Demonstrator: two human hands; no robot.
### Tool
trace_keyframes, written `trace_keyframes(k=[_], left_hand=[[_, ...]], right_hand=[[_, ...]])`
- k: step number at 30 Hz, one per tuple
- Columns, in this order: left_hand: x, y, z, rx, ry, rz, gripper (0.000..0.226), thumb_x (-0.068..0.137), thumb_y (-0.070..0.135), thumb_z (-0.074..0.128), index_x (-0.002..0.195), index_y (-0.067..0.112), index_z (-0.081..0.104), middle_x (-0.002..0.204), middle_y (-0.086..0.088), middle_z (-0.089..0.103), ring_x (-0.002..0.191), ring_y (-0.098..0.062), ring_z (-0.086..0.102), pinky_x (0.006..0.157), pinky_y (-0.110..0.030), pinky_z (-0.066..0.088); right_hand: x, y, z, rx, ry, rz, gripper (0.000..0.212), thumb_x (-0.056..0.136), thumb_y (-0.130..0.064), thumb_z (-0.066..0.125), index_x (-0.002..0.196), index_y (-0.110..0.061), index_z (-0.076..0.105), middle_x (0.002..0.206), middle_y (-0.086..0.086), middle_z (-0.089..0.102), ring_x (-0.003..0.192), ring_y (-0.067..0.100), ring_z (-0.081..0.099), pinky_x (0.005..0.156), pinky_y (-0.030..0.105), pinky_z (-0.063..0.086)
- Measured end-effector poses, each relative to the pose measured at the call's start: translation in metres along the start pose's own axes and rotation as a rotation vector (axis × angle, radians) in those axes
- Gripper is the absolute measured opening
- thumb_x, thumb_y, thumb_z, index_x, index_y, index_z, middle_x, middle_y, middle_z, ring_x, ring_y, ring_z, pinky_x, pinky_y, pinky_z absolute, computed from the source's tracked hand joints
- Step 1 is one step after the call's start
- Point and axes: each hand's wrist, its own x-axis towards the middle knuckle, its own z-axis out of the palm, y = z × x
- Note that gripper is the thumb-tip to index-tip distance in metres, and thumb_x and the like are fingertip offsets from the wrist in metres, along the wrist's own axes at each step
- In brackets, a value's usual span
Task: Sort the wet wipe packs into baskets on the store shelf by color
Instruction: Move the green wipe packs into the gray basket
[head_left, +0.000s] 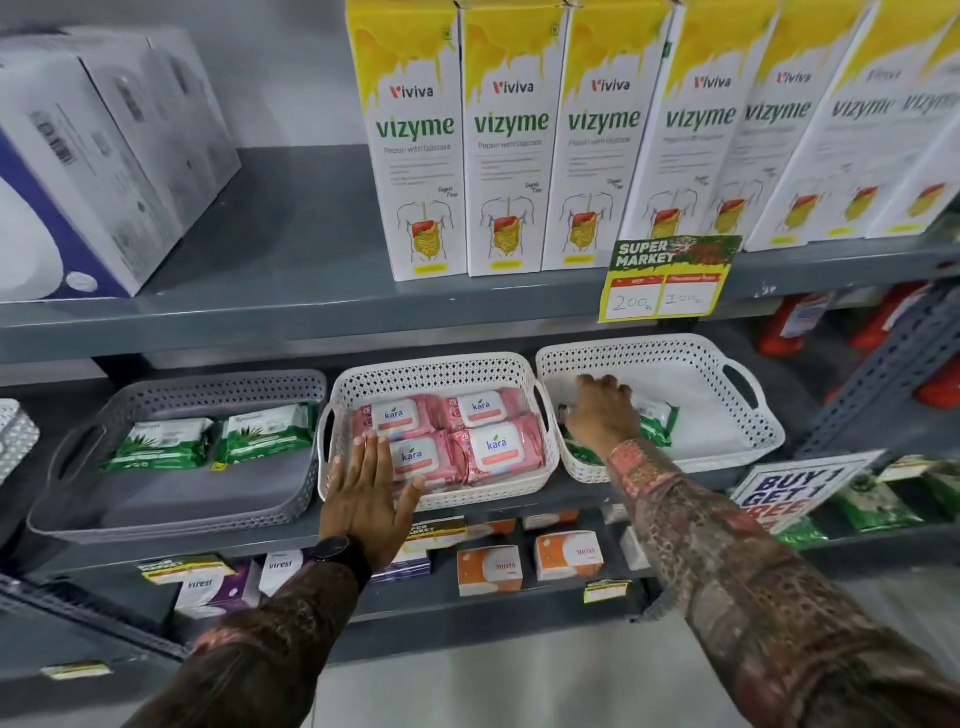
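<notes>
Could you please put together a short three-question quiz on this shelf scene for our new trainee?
1. True or false: the middle basket holds only pink packs.
2. How many green packs lie in the grey basket?
3. Which hand reaches into the right white basket: A) left hand, B) right hand?

Key: 1 true; 2 two; 3 B.

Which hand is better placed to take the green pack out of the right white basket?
The right hand: it is already inside the white basket, on top of the green pack. The left hand lies flat over the front of the pink-pack basket.
</notes>
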Motion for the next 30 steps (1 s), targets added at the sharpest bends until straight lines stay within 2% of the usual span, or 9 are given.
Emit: trace_keyframes(k=[3,5,8,13,18,21,23,26,30], left_hand=[[0.000,0.001,-0.002,0.003,-0.014,-0.005,0.095,0.090,0.073,-0.009,0.163,0.011,-0.009,0.172,-0.007,-0.012,0.159,-0.021,-0.015,0.131,-0.046,-0.004],[-0.001,0.001,-0.003,0.016,-0.038,-0.004,0.095,0.089,0.074,-0.011,0.162,0.012,-0.013,0.171,-0.008,-0.016,0.158,-0.022,-0.017,0.131,-0.047,-0.004],[0.000,0.002,-0.005,0.013,-0.060,-0.004,0.094,0.089,0.075,-0.012,0.161,0.014,-0.016,0.169,-0.007,-0.021,0.157,-0.021,-0.021,0.130,-0.047,-0.007],[0.000,0.001,-0.012,-0.008,-0.113,-0.008,0.088,0.096,0.072,0.001,0.161,0.015,-0.017,0.168,-0.007,-0.025,0.156,-0.022,-0.024,0.130,-0.048,-0.007],[-0.004,-0.030,-0.026,-0.073,0.014,0.042,0.091,0.096,0.075,0.003,0.163,0.015,-0.012,0.169,-0.003,-0.022,0.156,-0.018,-0.022,0.130,-0.044,-0.009],[-0.015,-0.078,-0.038,-0.078,0.051,0.039,0.090,0.095,0.074,0.002,0.164,0.018,-0.008,0.171,-0.002,-0.016,0.158,-0.019,-0.017,0.130,-0.044,-0.007],[-0.023,-0.119,-0.044,-0.066,0.067,-0.003,0.094,0.093,0.075,0.001,0.165,0.015,-0.003,0.172,-0.003,-0.012,0.159,-0.018,-0.015,0.130,-0.043,-0.008],[-0.037,-0.186,-0.052,-0.039,0.053,-0.093,0.098,0.089,0.076,-0.003,0.164,0.013,-0.003,0.172,-0.004,-0.013,0.158,-0.017,-0.016,0.130,-0.043,-0.007],[-0.055,-0.269,-0.057,-0.019,0.069,-0.215,0.104,0.087,0.079,-0.004,0.164,0.011,0.001,0.172,-0.005,-0.011,0.158,-0.018,-0.014,0.130,-0.045,-0.007]], right_hand=[[0.002,0.029,0.008,-0.027,-0.259,-0.061,0.079,0.089,-0.006,0.063,0.162,-0.022,0.036,0.167,0.015,0.032,0.156,0.041,0.026,0.121,0.061,0.038],[0.001,0.039,0.015,-0.006,-0.289,-0.099,0.086,0.086,0.002,0.060,0.162,-0.029,0.035,0.173,0.011,0.022,0.161,0.040,0.015,0.125,0.063,0.033],[0.004,0.042,0.020,0.045,-0.246,-0.083,0.087,0.086,0.009,0.058,0.160,-0.031,0.039,0.172,0.011,0.025,0.160,0.043,0.017,0.126,0.059,0.033],[0.001,0.042,0.018,0.023,-0.143,-0.118,0.077,0.087,0.009,0.069,0.153,-0.026,0.050,0.149,0.014,0.054,0.140,0.037,0.049,0.111,0.049,0.051],[-0.010,0.025,0.005,-0.026,0.113,-0.047,0.062,0.093,-0.008,0.071,0.149,-0.021,0.048,0.141,0.018,0.053,0.130,0.042,0.049,0.095,0.054,0.055],[-0.023,-0.010,-0.004,0.050,0.265,-0.042,0.064,0.090,-0.002,0.069,0.149,-0.019,0.049,0.141,0.019,0.052,0.129,0.044,0.048,0.091,0.058,0.057],[-0.035,-0.045,-0.006,0.092,0.319,-0.104,0.064,0.090,-0.006,0.072,0.149,-0.020,0.051,0.144,0.018,0.052,0.130,0.043,0.048,0.091,0.059,0.058],[-0.056,-0.118,0.006,0.129,0.292,-0.258,0.067,0.090,-0.009,0.074,0.150,-0.023,0.051,0.150,0.015,0.051,0.132,0.040,0.051,0.097,0.055,0.058],[-0.091,-0.236,0.044,0.179,0.270,-0.500,0.066,0.087,-0.008,0.070,0.149,-0.026,0.055,0.147,0.010,0.054,0.131,0.034,0.053,0.090,0.047,0.061]])
